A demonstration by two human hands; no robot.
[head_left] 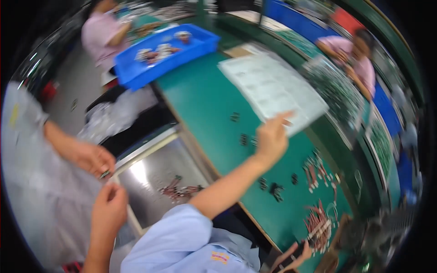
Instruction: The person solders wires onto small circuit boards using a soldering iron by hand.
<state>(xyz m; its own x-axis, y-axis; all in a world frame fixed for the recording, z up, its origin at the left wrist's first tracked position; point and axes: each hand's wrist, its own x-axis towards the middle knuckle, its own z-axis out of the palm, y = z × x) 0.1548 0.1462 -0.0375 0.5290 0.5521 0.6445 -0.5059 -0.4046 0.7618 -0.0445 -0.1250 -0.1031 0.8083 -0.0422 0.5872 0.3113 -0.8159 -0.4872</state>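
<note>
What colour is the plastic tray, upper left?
The plastic tray is bright blue, clearest in the head view.

Green-topped workbench (195, 100) | grey floor (75, 84) at left | dark green beam (387, 38) upper right

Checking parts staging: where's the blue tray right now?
In the head view, the blue tray is at upper left, at the far end of the green tabletop, just above the crumpled clear plastic.

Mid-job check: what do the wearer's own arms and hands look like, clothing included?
The left hand is ungloved, its forearm uncovered below a short light blue sleeve. The shirt matches and bears a small orange-yellow emblem. The right hand is ungloved too; its sleeve cannot be made out.
</note>
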